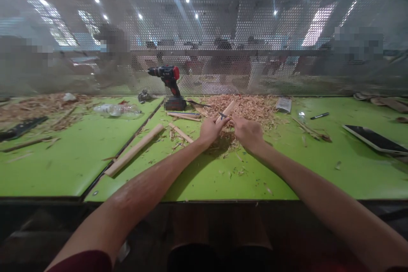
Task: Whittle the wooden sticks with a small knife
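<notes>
A pale wooden piece (227, 110) points up and away from my left hand (211, 129), whose fingers are wrapped round its near end. My right hand (247, 132) is closed on a small dark blade (222, 114), which lies across the wood near my left thumb. Its handle is hidden in my fingers. Both hands are close together above the green table, at the near edge of a heap of wood shavings (255, 108).
A cordless drill (170, 83) stands behind my left hand. To the left lie a thick wooden stick (135, 149) and a plastic bottle (117, 110). A tablet (376, 139) and a pen (319, 116) lie right. Behind the table rises a perforated screen (204, 29).
</notes>
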Demonstrator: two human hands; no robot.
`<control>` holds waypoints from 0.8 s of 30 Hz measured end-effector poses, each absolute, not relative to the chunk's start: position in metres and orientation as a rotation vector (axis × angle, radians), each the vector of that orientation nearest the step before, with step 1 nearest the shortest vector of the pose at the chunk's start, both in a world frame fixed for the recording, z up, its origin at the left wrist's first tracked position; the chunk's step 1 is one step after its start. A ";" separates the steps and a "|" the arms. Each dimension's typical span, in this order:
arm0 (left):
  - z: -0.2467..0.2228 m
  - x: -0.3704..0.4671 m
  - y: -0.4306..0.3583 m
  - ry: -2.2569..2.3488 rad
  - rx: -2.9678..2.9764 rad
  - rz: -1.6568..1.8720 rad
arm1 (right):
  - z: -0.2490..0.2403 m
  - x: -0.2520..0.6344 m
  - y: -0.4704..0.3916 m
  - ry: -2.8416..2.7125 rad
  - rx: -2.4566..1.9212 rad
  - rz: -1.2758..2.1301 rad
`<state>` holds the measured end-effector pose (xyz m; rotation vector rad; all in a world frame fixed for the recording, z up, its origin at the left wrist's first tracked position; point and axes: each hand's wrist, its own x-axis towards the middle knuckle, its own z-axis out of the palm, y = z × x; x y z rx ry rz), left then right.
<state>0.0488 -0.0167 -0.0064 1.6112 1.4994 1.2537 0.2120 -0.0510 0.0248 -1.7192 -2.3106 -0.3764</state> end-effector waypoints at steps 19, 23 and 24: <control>-0.011 0.057 -0.007 1.624 1.490 1.193 | 0.035 0.200 -0.056 -2.228 -1.882 -0.372; -0.011 0.055 -0.006 1.346 1.519 1.272 | 0.033 0.207 -0.050 -2.260 -1.775 -0.351; -0.011 0.053 -0.005 1.258 1.537 1.277 | 0.032 0.208 -0.049 -2.276 -1.741 -0.340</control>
